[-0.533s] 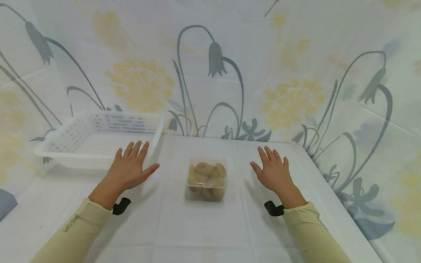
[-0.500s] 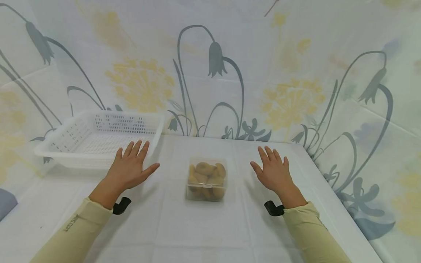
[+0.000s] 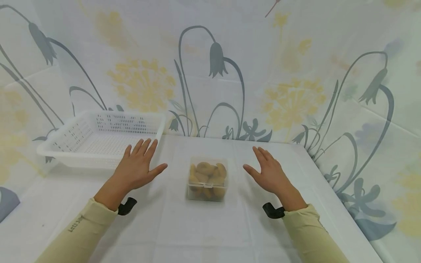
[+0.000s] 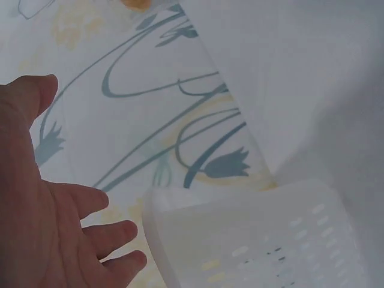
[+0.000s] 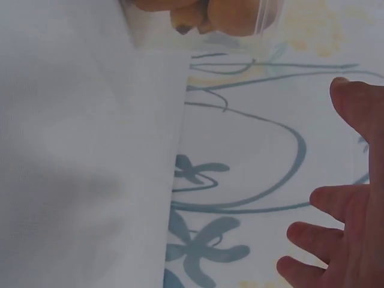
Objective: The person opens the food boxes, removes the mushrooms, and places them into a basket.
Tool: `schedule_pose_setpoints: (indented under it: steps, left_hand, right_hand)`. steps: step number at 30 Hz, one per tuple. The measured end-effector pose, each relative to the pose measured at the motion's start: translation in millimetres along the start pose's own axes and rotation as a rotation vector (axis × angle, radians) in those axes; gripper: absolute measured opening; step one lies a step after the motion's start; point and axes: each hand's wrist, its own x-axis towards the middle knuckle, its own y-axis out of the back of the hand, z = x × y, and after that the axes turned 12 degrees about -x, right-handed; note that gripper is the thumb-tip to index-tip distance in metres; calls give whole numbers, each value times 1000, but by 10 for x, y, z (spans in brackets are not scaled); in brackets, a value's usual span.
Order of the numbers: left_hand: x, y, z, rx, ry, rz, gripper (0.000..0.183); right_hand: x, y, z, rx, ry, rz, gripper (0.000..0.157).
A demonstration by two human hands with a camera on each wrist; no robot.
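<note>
A clear lidded plastic box (image 3: 207, 179) stands on the white table, filled with several rounded yellow-brown pieces whose kind I cannot make out. My left hand (image 3: 136, 170) hovers to the left of the box, fingers straight and thumb spread towards it. On the other side my right hand (image 3: 271, 175) is held in the air with its thumb pointing at the box. Neither hand touches anything. In the right wrist view the box (image 5: 210, 41) shows at the top, apart from the right hand (image 5: 354, 210). The left wrist view has the left hand (image 4: 42, 198) near a white basket.
The white perforated plastic basket (image 3: 102, 144) sits at the back left, just beyond my left fingertips. A floral-patterned cloth (image 3: 210, 73) hangs behind the white-covered table (image 3: 204, 230) and along its right edge. A blue-grey shape (image 3: 6, 202) shows at the far left.
My left hand has moved a little to the right, towards the box. The right hand has shifted slightly left and turned. The box and basket stay in place on the table.
</note>
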Motion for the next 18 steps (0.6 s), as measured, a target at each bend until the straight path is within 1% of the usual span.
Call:
schedule_pose_setpoints:
  steps: [3, 8, 10, 18]
  left_hand:
    - [12, -19, 27, -4, -13, 11, 87]
    - [40, -52, 66, -7, -38, 27, 87]
    - [46, -64, 80, -5, -46, 34, 87]
    - [46, -117, 138, -43, -81, 54, 83]
  right_hand:
    - [-11, -11, -26, 68, 16, -22, 82]
    - [-26, -35, -72, 146, 23, -78, 84]
    - [-30, -49, -91, 167, 27, -96, 84]
    - [-37, -134, -136, 219, 61, -119, 85]
